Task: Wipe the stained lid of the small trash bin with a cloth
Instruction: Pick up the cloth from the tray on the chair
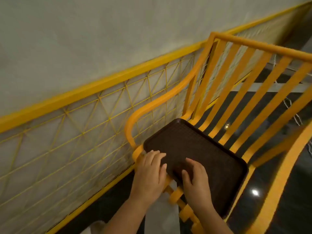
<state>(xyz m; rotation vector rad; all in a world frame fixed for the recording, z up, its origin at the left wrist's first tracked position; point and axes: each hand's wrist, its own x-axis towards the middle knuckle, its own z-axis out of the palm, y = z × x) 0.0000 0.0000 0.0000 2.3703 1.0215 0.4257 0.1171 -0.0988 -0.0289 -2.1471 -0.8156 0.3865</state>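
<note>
- Resting on the near edge of a dark brown, textured rectangular plastic tray (195, 154), both hands lie with fingers straight and relaxed, gripping nothing.
- The left hand (151, 173) touches the tray's near left corner, by the curved armrest of the yellow slatted metal chair (244, 85); the right hand (195, 179) lies flat on the tray just beside it.
- The tray sits on the chair's seat, its near edge over the front slats.
- Neither the small trash bin, its stained lid, nor any cloth shows in this view, so where the task's things are I cannot tell; the wiping looks not yet begun.
- Risk: the tray is only pressed, not held. A push from flat fingers could slide it across the slats toward the open right side of the seat, or tip it off the front edge.
- A yellow wire-mesh railing (84, 129) stands close on the left; lifting the tray carelessly could knock it against the armrest.
</note>
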